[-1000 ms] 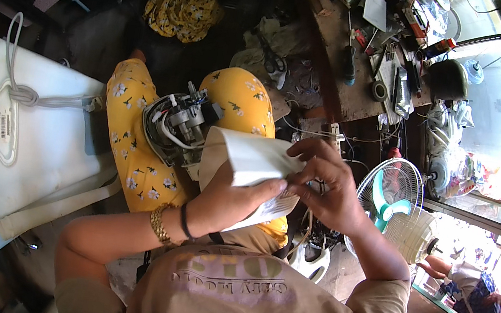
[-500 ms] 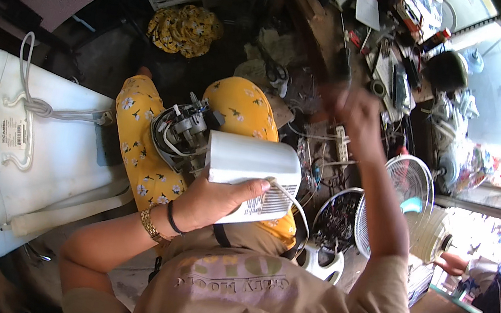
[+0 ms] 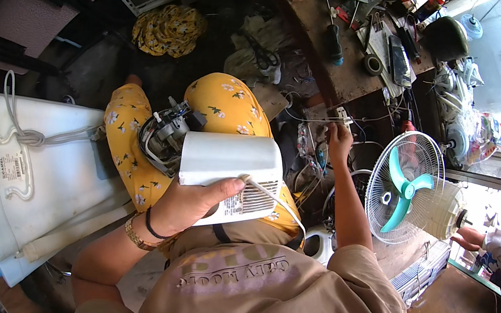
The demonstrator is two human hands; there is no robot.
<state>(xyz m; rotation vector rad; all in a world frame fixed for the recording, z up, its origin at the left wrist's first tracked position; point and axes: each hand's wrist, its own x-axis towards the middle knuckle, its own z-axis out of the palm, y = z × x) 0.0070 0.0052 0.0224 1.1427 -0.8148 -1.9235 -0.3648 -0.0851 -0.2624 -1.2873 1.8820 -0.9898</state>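
Sits by a cluttered workbench point(image 3: 346, 85), cut off at the top, with scraps point(image 3: 301, 76) in the gap along its edge. Has a large white box point(image 3: 72, 178) at left, with contents hidden. Clasps the white housing point(image 3: 231, 157) above the lap in the left hand point(image 3: 185, 205), with fingers mostly hidden. Reaches the right hand point(image 3: 340, 141) to a white socket strip point(image 3: 344, 117); cannot tell whether pinching it.

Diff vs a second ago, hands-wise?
Right hand came off the white casing and moved out to the right, away from the body, to the power strip; grip unclear. Unchanged: left hand holds the casing, motor assembly beside it.
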